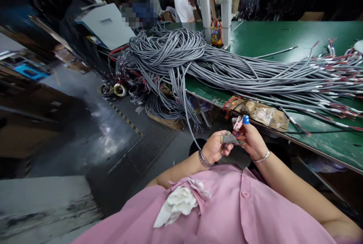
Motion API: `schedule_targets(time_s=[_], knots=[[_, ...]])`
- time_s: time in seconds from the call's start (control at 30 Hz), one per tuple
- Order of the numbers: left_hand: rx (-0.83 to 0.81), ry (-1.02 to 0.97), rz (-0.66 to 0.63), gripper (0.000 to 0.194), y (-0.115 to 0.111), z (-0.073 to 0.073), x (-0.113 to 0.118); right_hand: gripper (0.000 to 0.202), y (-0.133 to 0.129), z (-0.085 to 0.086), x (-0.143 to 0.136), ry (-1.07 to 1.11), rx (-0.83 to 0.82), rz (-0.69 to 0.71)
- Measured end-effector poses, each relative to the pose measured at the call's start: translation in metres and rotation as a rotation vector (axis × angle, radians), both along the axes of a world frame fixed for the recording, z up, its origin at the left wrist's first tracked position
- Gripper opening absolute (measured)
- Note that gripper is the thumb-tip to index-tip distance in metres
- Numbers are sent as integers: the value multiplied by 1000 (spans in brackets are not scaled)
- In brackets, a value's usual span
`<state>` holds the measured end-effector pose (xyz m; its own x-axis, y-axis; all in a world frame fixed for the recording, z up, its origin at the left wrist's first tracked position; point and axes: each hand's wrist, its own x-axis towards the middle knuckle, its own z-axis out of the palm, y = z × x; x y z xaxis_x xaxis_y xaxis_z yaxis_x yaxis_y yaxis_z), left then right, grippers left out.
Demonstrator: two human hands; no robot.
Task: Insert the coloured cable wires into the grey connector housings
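Green-topped workbench (263, 38) bore heaped grey cables (255, 74); your left hand (216, 147) had fingers closed on thin multicoloured wires (241, 138), your right hand's (252, 138) gripped a pale-pink clip (238, 124).

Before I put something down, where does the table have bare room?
The widest bare patch of the green table lies beyond the grey cables, right of the white posts. A narrow strip lies left of the taped cardboard. Cable ends crowd the right side.
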<state>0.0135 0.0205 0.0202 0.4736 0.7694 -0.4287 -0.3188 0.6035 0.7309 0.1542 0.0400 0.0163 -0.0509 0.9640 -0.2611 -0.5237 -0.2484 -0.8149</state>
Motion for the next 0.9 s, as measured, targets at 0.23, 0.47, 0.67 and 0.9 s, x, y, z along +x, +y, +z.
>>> schedule_targets(time_s=[0.23, 0.47, 0.67, 0.9], knots=[[-2, 32, 19, 26, -3, 1, 0, 52, -3, 4, 1, 69, -23, 68], [51, 57, -12, 26, -9, 3, -10, 40, -2, 0, 8, 135, -14, 83], [75, 50, -9, 24, 0, 5, -16, 43, -2, -7, 11, 48, 29, 82], [57, 28, -24, 20, 9, 5, -8, 56, 4, -3, 6, -4, -30, 69]])
